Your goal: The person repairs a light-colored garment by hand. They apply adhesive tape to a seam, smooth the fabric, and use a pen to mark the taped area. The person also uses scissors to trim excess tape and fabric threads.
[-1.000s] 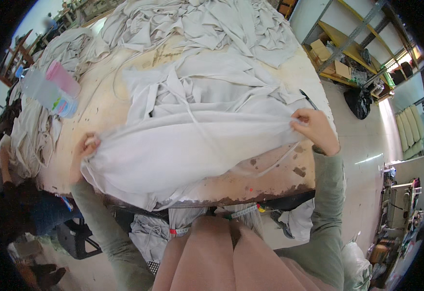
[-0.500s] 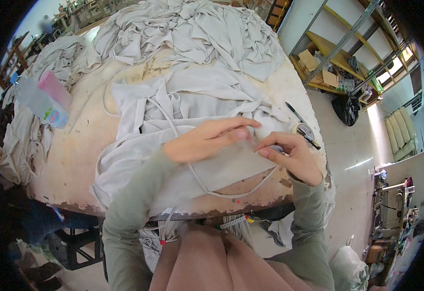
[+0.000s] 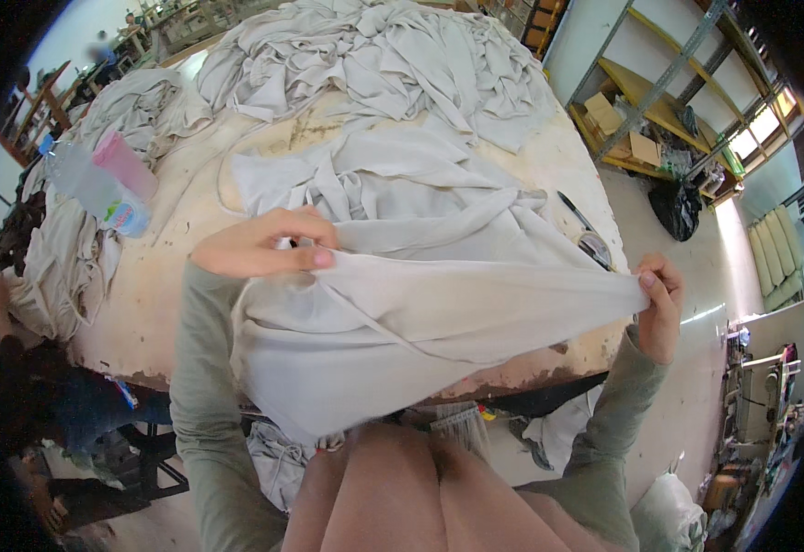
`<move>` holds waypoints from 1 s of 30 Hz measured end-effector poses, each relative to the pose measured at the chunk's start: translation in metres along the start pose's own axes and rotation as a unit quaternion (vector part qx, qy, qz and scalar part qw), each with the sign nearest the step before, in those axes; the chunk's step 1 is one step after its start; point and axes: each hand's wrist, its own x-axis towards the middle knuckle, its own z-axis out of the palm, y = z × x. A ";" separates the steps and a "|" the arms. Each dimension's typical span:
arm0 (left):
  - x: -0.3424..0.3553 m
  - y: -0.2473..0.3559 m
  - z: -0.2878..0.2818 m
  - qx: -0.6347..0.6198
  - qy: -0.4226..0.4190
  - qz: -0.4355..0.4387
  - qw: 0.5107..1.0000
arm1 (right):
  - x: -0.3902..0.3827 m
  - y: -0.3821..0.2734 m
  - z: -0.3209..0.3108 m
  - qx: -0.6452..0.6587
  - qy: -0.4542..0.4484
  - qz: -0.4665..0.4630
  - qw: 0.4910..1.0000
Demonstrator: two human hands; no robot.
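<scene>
A pale grey garment piece [image 3: 457, 304] is stretched between my hands above the near part of the table. My left hand [image 3: 269, 247] pinches its upper edge between thumb and fingers. Something small and dark shows inside that hand, too little visible to name. Out to the right, my right hand [image 3: 661, 299] is closed on the garment's corner, past the table's edge. A thin cloth strap [image 3: 374, 324] lies slantwise across the held piece. More grey fabric [image 3: 402, 179] lies crumpled just beyond, and the held piece hides part of it.
Heaped grey fabric [image 3: 384, 55] covers the far side of the worn table [image 3: 181, 221]. At left stand a clear plastic bottle [image 3: 98, 189] and a pink cup [image 3: 126, 166]. A pen [image 3: 575, 210] and a tape roll [image 3: 593, 247] lie near the right edge. Metal shelving [image 3: 660, 92] stands beyond.
My hands were close together over the garment and are now wide apart, left hand to the left, right hand to the right. The garment's edge has been lifted and drawn taut between them.
</scene>
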 end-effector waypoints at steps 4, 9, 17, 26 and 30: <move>-0.029 0.011 -0.020 0.214 0.148 0.028 0.965 | 0.000 0.008 -0.008 -0.007 0.008 -0.006 1.000; -0.061 0.029 -0.028 0.344 0.257 0.036 0.902 | -0.002 0.010 -0.007 -0.029 0.041 0.000 0.999; -0.061 0.007 0.036 0.016 0.203 -0.071 0.976 | 0.006 0.015 0.044 -0.390 -0.137 -0.017 0.910; -0.042 0.002 0.047 0.013 0.257 0.016 0.966 | -0.026 0.029 0.194 -0.108 -0.342 -0.126 0.925; -0.048 0.008 0.040 0.023 0.305 -0.004 0.952 | -0.026 0.014 0.198 -0.038 -0.322 0.000 0.946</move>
